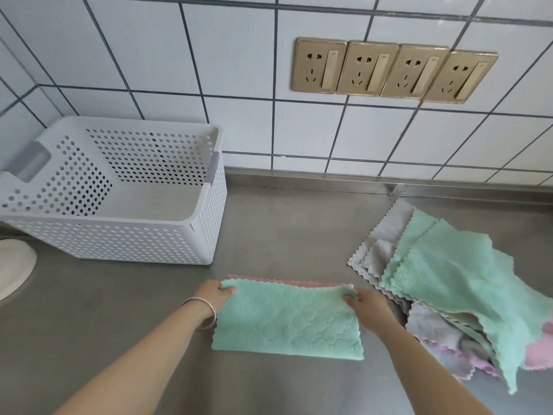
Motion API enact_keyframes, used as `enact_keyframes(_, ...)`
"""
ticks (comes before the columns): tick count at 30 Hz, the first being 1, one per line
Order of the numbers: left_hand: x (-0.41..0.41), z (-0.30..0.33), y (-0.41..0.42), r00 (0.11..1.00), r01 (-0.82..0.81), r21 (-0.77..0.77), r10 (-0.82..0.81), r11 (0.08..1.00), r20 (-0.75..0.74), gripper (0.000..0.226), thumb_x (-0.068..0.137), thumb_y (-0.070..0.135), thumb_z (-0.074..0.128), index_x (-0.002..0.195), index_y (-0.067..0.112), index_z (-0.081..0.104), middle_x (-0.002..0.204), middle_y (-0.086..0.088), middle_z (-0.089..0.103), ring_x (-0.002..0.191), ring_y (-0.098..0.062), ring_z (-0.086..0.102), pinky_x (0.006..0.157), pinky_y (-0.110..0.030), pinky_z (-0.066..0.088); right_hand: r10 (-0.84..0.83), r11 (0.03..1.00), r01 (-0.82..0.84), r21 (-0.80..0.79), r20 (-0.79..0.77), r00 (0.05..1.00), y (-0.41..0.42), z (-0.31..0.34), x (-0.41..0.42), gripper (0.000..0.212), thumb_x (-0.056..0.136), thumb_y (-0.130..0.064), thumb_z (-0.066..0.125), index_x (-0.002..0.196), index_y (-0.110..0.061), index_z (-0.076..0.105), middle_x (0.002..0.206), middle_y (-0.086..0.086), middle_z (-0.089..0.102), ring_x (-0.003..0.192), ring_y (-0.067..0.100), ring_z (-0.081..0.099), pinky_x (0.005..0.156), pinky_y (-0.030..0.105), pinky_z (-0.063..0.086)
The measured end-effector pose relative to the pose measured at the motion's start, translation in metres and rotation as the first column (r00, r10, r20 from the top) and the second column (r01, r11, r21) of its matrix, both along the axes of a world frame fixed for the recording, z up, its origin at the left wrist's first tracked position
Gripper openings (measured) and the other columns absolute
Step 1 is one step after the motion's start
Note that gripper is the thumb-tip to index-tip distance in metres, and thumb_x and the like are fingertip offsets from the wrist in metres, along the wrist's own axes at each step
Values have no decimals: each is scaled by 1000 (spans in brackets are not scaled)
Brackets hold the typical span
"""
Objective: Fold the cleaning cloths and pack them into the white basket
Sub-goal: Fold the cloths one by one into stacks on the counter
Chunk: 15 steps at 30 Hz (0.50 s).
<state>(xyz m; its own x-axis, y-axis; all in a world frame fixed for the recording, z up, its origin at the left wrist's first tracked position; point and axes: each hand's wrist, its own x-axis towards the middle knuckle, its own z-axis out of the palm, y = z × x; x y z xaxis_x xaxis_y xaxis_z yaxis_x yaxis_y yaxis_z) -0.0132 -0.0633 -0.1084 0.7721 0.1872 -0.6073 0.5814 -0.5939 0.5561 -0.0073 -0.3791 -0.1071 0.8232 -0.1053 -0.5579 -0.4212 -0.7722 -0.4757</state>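
Both hands work one green cleaning cloth [287,319] lying folded over on the steel surface [119,324]. The left hand [214,295] pinches the cloth's far left corner, thumb on top of the green pile and the other fingers tucked beneath. The right hand [363,304] pinches the far right corner the same way. Between the two hands the cloth's far edge runs roughly straight, and a strip of its pink underside [287,281] shows just beyond that edge. The fold lies at the near edge, toward the person's forearms. A metal bangle [203,313] circles the left wrist.

Beyond the left hand and off to its left stands the white basket [143,241], perforated on all walls, with a grey handle [33,163] at its left end; its floor shows bare. Just to the right of the right hand lies a loose heap of unfolded cloths [449,277], green ones on top, grey and pink ones under and around them. Far to the left of the left hand, at the frame's edge, part of a white rounded object [15,271] rests on the surface. On the tiled wall [209,70] beyond the hands sits a row of four gold sockets [392,70].
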Motion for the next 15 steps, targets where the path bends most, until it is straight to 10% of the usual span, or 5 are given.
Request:
enact_keyframes(4, 6, -16, 1, 998, 3, 118, 4, 993, -56, 30, 91, 28, 53, 103, 5, 66, 108, -16, 67, 94, -28, 61, 72, -24, 36, -58, 998, 58, -27, -12, 998, 3, -11, 3, 24, 92, -26, 49, 98, -11, 67, 85, 9, 63, 83, 23, 55, 68, 26, 37)
enact_keyframes(15, 11, -34, -2, 1000, 22, 217, -20, 976, -10, 34, 93, 37, 46, 98, 8, 64, 106, -16, 67, 98, -31, 61, 80, -33, 44, -130, 974, 131, -186, 16, 991, 12, -22, 11, 29, 92, -26, 45, 65, -16, 45, 67, 3, 50, 76, 24, 51, 65, 26, 37)
